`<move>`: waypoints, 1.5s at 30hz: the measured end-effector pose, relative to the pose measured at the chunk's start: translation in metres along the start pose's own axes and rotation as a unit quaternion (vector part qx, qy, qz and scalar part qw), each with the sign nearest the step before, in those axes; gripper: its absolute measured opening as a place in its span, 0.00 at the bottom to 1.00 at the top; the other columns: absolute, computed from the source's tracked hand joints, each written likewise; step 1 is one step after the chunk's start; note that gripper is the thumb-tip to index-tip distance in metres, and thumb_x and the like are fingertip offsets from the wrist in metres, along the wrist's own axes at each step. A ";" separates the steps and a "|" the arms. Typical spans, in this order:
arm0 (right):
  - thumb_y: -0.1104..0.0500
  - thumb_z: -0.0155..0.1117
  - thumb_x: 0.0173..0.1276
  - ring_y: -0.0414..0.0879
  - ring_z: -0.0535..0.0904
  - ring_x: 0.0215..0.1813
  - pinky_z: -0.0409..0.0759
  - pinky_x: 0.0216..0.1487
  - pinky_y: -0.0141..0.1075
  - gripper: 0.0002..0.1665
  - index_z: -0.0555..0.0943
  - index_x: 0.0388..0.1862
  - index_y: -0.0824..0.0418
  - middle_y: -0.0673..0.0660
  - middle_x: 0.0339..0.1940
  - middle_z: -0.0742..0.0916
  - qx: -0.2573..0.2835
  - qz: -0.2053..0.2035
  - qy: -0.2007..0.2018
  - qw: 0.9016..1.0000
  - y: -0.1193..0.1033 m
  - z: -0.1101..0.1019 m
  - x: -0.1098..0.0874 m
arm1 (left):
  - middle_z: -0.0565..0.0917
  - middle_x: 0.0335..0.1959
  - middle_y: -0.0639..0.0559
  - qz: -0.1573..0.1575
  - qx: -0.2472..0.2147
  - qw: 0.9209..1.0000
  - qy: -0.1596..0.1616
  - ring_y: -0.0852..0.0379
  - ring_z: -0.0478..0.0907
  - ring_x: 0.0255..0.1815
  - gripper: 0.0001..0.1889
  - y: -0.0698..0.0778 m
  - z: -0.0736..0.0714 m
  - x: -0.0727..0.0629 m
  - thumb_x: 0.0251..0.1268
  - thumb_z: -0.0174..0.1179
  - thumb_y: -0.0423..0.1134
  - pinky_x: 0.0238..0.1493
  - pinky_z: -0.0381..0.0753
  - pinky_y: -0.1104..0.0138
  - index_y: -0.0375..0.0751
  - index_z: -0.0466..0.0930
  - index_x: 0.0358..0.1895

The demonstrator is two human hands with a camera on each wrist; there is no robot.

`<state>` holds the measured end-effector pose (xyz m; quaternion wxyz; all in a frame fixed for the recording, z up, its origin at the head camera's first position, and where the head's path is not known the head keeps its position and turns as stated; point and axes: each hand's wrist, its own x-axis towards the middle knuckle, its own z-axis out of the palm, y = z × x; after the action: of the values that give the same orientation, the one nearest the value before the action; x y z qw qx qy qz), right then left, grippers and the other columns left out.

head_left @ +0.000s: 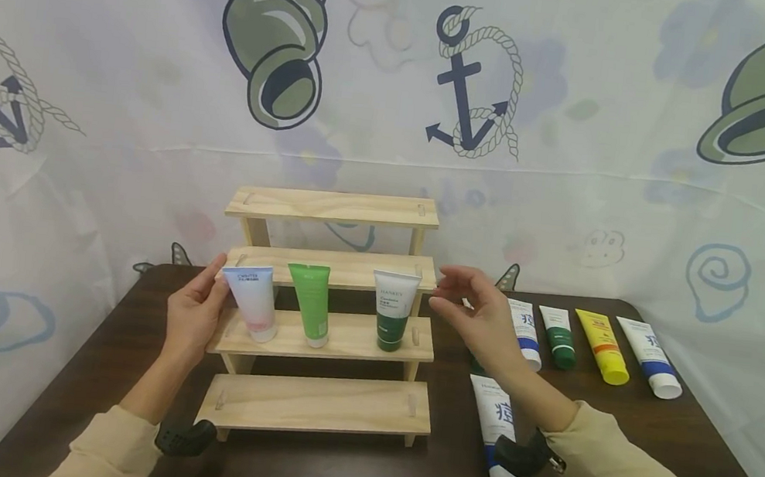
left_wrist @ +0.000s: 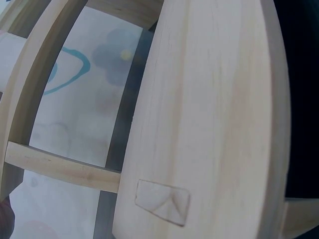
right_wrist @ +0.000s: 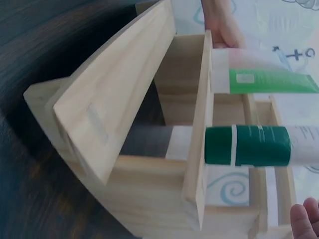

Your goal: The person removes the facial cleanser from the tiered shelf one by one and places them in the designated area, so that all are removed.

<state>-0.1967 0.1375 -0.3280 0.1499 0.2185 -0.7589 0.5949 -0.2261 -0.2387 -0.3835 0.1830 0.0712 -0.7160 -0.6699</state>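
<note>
A four-tier wooden stand rises in steps at the table's middle. On its second step from the bottom, three tubes stand on their caps: a white-and-pink tube at the left, a bright green tube and a white tube with a dark green lower part toward the right. My left hand is at the stand's left end, fingertips beside the white-and-pink tube. Just right of the white-and-green tube, my right hand hovers with fingers slightly bent and nothing in them; its fingertips show apart from that tube.
Right of the stand, several tubes lie on the dark table: a yellow tube, a small white-and-green tube, and white-and-blue tubes. Another white-and-blue tube lies nearer, by the right wrist. A patterned cloth hangs behind.
</note>
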 end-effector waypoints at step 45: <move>0.70 0.64 0.60 0.41 0.80 0.40 0.80 0.45 0.30 0.14 0.76 0.46 0.70 0.66 0.41 0.84 0.043 0.005 0.009 0.999 0.009 0.039 0.006 | 0.68 0.68 0.49 -0.009 0.011 1.000 -0.003 0.63 0.68 0.66 0.23 0.001 0.001 0.002 0.69 0.54 0.39 0.59 0.69 0.79 0.47 0.68 0.67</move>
<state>-0.2050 0.1009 -0.3417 0.1441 0.2152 -0.7323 0.6298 -0.2281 -0.2388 -0.3823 0.1739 0.0773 -0.7232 -0.6639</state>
